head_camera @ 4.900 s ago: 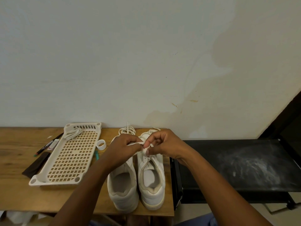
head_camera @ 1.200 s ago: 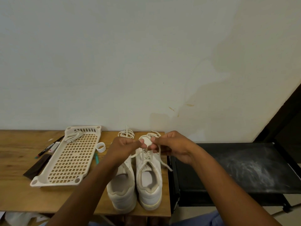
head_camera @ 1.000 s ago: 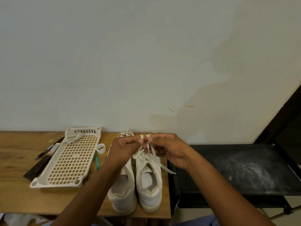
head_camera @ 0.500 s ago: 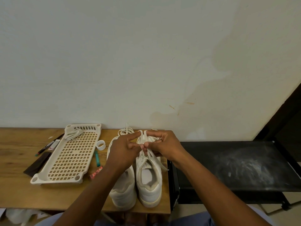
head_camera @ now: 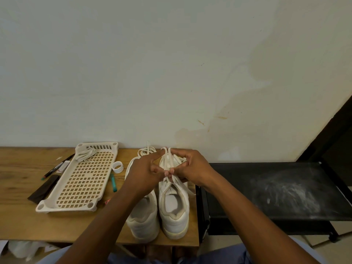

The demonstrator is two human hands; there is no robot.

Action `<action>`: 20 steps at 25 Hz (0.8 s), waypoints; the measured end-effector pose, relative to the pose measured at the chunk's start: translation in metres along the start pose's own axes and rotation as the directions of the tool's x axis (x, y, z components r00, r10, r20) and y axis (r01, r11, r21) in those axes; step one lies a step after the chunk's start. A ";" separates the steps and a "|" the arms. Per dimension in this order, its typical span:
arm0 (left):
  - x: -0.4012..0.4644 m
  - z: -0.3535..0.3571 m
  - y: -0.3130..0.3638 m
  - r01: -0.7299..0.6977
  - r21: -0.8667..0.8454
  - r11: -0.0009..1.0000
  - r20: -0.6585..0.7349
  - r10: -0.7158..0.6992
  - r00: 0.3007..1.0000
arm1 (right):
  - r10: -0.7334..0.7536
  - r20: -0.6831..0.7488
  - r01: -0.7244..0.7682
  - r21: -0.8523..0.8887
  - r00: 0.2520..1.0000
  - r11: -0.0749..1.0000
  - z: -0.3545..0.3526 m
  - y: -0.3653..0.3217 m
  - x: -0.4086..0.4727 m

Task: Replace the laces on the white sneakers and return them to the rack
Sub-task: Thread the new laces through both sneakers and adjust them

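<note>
Two white sneakers stand side by side at the wooden table's right end, heels toward me. My left hand [head_camera: 145, 171] and my right hand [head_camera: 192, 166] meet over the right sneaker [head_camera: 174, 208], each pinching a loop of its white lace [head_camera: 167, 159] above the tongue. The left sneaker [head_camera: 142, 220] is partly covered by my left forearm, and a bundle of its lace [head_camera: 145, 151] shows past its toe. A cream perforated plastic rack shelf [head_camera: 80, 180] lies flat to the left with a coiled lace [head_camera: 84, 154] at its far end.
Left of the rack shelf lie pens [head_camera: 57, 166] and a dark strip [head_camera: 43, 188]. A white tape ring [head_camera: 117, 166] and a teal pen [head_camera: 113, 182] sit between the shelf and the sneakers. A black dusty shelf [head_camera: 282, 189] adjoins the wooden table [head_camera: 21, 216] on the right.
My hands went from pulling the lace ends apart over the right sneaker to holding two upright loops close together. The sneakers and rack shelf have stayed in place.
</note>
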State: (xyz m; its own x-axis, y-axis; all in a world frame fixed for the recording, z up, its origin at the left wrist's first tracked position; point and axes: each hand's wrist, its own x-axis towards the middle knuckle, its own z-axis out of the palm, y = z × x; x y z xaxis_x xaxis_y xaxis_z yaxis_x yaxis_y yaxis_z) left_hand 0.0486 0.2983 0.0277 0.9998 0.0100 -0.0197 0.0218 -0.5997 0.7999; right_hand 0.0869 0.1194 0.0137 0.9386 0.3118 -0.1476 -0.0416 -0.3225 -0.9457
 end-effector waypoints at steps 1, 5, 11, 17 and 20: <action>0.000 0.000 0.001 -0.006 -0.005 1.000 0.006 0.006 1.000 | 0.006 0.007 -0.006 0.003 1.000 1.000 -0.001 -0.001 0.000; 0.000 0.003 -0.001 -0.086 0.037 0.996 -0.052 0.088 0.995 | 0.008 -0.030 -0.009 -0.025 1.000 1.000 0.001 0.001 0.001; 0.001 0.001 0.001 -0.077 0.051 0.996 -0.015 0.078 0.997 | 0.031 -0.055 -0.034 -0.065 0.998 0.997 0.002 0.002 0.002; 0.000 0.002 0.006 -0.071 0.120 0.990 -0.031 0.075 0.997 | 0.093 -0.009 -0.093 -0.002 0.996 0.996 0.000 0.003 0.002; 0.000 0.001 0.006 -0.145 0.153 0.978 0.022 0.144 0.989 | 0.106 0.049 -0.107 0.024 0.993 0.994 -0.002 -0.003 -0.002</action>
State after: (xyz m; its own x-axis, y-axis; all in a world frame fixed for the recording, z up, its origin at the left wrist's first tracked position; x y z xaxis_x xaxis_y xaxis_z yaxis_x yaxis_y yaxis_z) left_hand 0.0489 0.2937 0.0317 0.9922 -0.0941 0.0821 -0.1247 -0.7099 0.6932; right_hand 0.0860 0.1174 0.0172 0.9112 0.3190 -0.2606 -0.1500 -0.3322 -0.9312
